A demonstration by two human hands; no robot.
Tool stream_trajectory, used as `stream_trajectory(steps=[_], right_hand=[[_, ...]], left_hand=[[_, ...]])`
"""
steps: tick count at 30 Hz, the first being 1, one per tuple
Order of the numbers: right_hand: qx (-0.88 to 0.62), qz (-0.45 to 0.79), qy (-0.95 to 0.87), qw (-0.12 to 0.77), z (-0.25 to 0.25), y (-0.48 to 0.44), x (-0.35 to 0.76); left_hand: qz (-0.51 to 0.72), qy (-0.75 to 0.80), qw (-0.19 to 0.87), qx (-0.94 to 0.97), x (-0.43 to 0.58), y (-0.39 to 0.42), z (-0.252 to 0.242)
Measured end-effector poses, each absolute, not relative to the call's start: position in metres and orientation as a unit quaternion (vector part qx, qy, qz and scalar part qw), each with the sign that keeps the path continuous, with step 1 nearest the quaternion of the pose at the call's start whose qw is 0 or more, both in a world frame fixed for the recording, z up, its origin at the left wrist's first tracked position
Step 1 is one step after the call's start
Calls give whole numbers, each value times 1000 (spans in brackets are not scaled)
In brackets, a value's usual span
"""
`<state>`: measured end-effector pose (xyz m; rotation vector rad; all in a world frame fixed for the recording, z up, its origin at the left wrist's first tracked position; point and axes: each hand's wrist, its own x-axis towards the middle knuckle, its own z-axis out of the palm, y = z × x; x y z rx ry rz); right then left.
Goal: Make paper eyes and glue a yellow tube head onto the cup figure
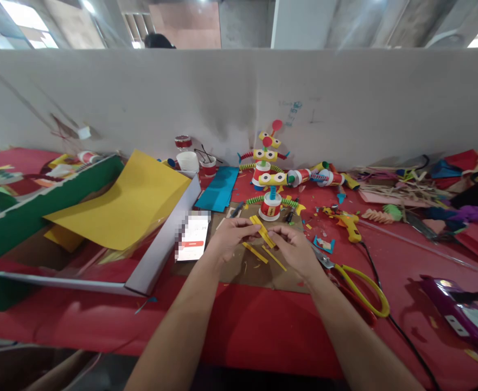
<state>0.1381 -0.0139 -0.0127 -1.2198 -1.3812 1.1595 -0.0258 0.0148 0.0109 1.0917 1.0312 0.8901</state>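
Observation:
Between my two hands is a short folded yellow paper strip point(264, 232). My left hand point(234, 234) pinches its upper left end, and my right hand point(292, 245) grips its lower right end. Below it, two loose yellow strips point(255, 253) lie on a brown cardboard mat point(239, 274). Just beyond my fingers stands a paper-cup figure point(270, 206) with a yellow eye piece, a blue spring neck and green spring arms. Scissors point(363, 282) with yellow and red handles lie beside my right wrist.
Left of the mat are a phone point(193, 239) and a box point(157, 255) with yellow sheets point(128, 201). Blue paper point(218, 189) and more cup figures point(263, 163) stand behind. At right lie a yellow glue gun point(349, 225), a purple power strip point(458, 309) and craft scraps.

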Motion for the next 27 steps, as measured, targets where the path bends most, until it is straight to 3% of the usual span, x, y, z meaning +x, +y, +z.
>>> stream_trajectory(steps=[9, 17, 27], right_hand=[[-455, 543, -522, 475, -11, -16, 135], [-450, 481, -552, 511, -11, -17, 136], [-474, 392, -595, 518, -13, -18, 137]], left_hand=[[423, 463, 659, 415, -24, 15, 9], [408, 430, 707, 387, -26, 16, 11], [432, 443, 677, 399, -22, 14, 9]])
